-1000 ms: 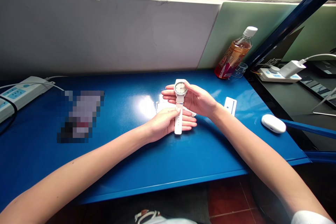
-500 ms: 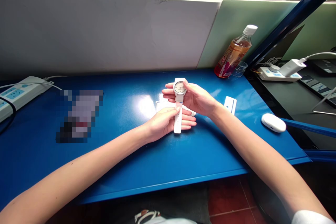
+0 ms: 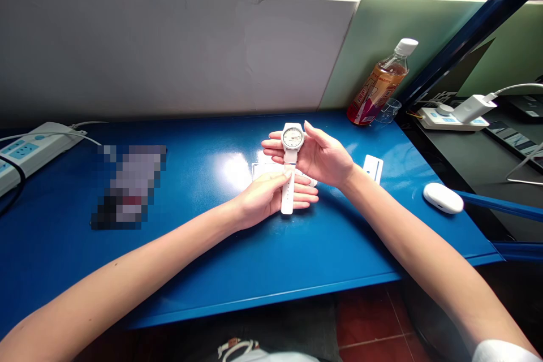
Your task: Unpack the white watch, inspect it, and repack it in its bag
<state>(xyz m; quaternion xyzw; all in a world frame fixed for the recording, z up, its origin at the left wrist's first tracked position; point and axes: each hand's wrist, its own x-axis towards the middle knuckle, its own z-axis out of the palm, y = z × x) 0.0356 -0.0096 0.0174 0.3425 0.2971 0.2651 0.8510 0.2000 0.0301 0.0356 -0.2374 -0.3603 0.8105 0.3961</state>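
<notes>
The left hand [image 3: 261, 199] pinches the white watch [image 3: 293, 138] by its near strap [image 3: 287, 199], the right hand [image 3: 328, 161] spread open beneath, so a loosened pinch could drop it.

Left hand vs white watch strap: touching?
Touching. The head view shows the left hand holding the white watch strap, thumb on top, fingers underneath.

bottle [image 3: 377, 93] stands on desk [image 3: 254, 260], right of and behind watch [image 3: 292, 144]; left, perhaps a phone [image 3: 136, 181].
</notes>
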